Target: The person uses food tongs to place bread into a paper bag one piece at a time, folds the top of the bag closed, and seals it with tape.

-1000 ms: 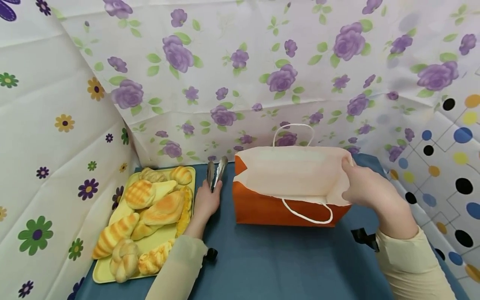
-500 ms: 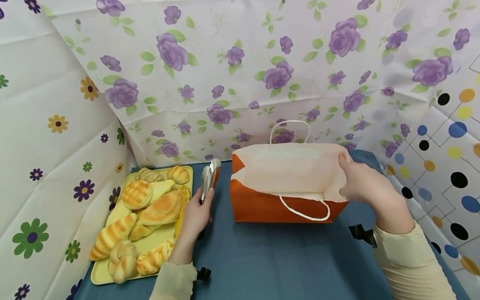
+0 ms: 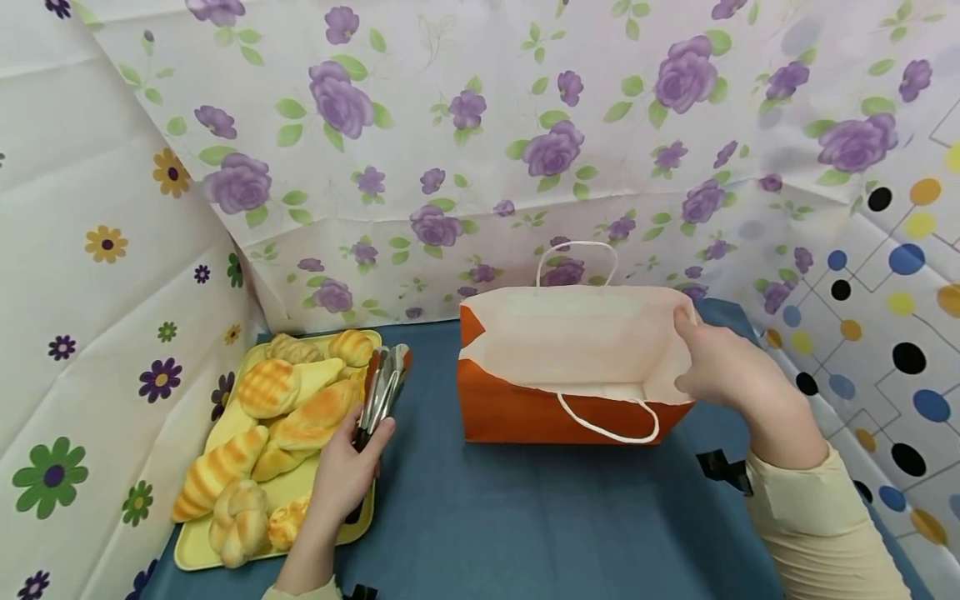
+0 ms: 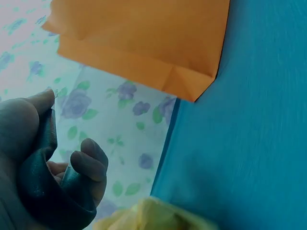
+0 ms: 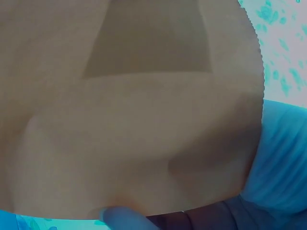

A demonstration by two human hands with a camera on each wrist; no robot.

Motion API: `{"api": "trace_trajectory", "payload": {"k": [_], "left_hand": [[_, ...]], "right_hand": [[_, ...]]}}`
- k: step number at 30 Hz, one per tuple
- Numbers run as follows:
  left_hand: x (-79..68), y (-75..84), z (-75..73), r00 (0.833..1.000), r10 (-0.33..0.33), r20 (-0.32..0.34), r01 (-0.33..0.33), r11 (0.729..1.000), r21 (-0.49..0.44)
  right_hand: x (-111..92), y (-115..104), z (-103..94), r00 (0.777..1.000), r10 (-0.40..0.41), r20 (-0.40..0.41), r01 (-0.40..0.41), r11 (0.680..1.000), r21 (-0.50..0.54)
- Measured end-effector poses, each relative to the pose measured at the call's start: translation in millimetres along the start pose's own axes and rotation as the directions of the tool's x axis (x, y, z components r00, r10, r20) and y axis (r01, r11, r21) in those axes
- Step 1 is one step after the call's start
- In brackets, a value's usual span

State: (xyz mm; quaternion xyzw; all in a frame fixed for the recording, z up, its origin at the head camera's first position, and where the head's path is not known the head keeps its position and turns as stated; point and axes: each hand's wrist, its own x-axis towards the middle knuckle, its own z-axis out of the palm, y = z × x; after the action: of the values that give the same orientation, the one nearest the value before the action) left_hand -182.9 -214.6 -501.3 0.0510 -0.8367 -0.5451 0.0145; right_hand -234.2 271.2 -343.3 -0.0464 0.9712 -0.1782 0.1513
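Head view: the left hand [image 3: 347,479] has its grip closed round the dark handle end of metal tongs [image 3: 386,393]; their tips point away from the person, near the right edge of the yellow tray [image 3: 365,523]. Contact between tongs and breads [image 3: 318,417] cannot be determined. The right hand [image 3: 731,375] pinches the right rim of the orange paper bag [image 3: 498,412], its grip narrowed onto the paper. Bag stands, mouth spread, on the blue table [image 3: 510,525], apart from the tray. Floral cloth [image 3: 450,158] hangs behind.
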Motion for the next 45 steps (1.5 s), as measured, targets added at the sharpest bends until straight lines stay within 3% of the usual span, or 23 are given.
{"api": "trace_trajectory", "payload": {"k": [5, 13, 18, 22, 25, 29, 32, 35, 39, 45], "left_hand": [[-7.3, -1.2, -19.5, 0.999, -0.035, 0.002, 0.035, 0.999, -0.021], [-9.4, -4.1, -56.9, 0.985, -0.162, -0.064, 0.169, 0.978, 0.125], [-10.6, -10.6, -80.5, 0.972, -0.154, -0.180, 0.187, 0.965, 0.185], [-9.9, -14.8, -96.5, 0.947, -0.134, -0.291, 0.213, 0.941, 0.262], [-6.3, -18.7, -110.1, 0.937, -0.132, -0.323, 0.236, 0.923, 0.305], [0.9, -23.2, -130.2, 0.953, -0.141, -0.270, 0.230, 0.914, 0.335], [5.8, -24.5, -144.1, 0.967, -0.105, -0.231, 0.189, 0.907, 0.377], [8.5, -24.7, -156.5, 0.972, -0.052, -0.228, 0.152, 0.882, 0.446], [11.4, -23.6, -172.4, 0.977, -0.079, -0.196, 0.172, 0.838, 0.518], [18.9, -21.8, -188.4, 0.982, -0.175, -0.064, 0.179, 0.787, 0.590]], "right_hand": [[2, 2, -1.2, 1.000, 0.004, 0.001, -0.004, 1.000, -0.005], [4, 3, 0.2, 1.000, 0.002, 0.005, -0.002, 1.000, 0.014], [4, 3, 1.3, 1.000, -0.008, -0.009, 0.008, 1.000, 0.018], [4, 4, 0.2, 1.000, -0.014, -0.016, 0.014, 1.000, 0.007], [4, 5, -0.1, 1.000, -0.018, -0.016, 0.018, 1.000, 0.009], [5, 6, 0.6, 1.000, -0.016, -0.017, 0.017, 1.000, 0.012], [5, 6, 0.1, 1.000, -0.013, -0.018, 0.014, 1.000, 0.013], [5, 5, -0.7, 1.000, -0.010, -0.015, 0.010, 1.000, 0.013], [6, 7, -0.7, 1.000, -0.015, -0.011, 0.015, 1.000, 0.014], [7, 9, 0.1, 1.000, -0.028, -0.013, 0.028, 0.999, 0.021]]}}
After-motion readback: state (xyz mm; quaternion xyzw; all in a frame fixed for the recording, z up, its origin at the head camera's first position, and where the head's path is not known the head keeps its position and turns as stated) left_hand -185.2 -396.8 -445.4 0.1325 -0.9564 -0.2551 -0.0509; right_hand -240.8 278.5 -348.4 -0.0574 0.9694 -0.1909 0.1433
